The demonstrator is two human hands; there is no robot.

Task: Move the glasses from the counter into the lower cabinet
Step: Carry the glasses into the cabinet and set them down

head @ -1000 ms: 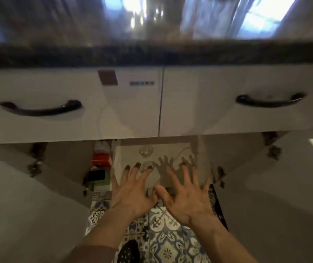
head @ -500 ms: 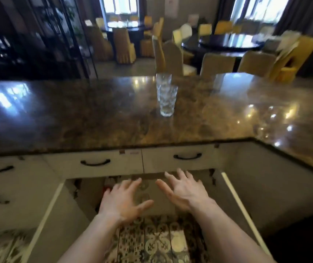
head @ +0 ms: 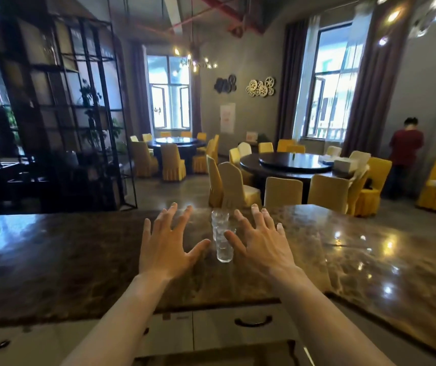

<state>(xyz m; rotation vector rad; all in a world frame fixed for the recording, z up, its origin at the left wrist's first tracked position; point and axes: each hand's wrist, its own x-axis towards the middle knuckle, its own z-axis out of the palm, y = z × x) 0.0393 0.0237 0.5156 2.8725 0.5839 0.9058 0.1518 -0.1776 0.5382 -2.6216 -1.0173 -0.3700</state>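
Observation:
Two clear textured glasses stand on the dark marble counter [head: 79, 254], a near glass [head: 224, 249] and a far glass [head: 219, 220] right behind it. My left hand [head: 166, 247] hovers just left of them with fingers spread, holding nothing. My right hand [head: 259, 244] hovers just right of them, fingers spread too, its thumb close to the near glass. Neither hand plainly touches a glass. The lower cabinet is mostly out of view below the frame.
White drawer fronts with a dark handle [head: 253, 321] sit under the counter edge. Beyond the counter are round tables [head: 291, 161] with yellow-covered chairs, a black shelf frame [head: 61, 114] at left, and a person in red [head: 406, 154] at far right.
The view rose from the open lower cabinet up to the counter. Both hands lifted from in front of the cabinet to either side of the glasses.

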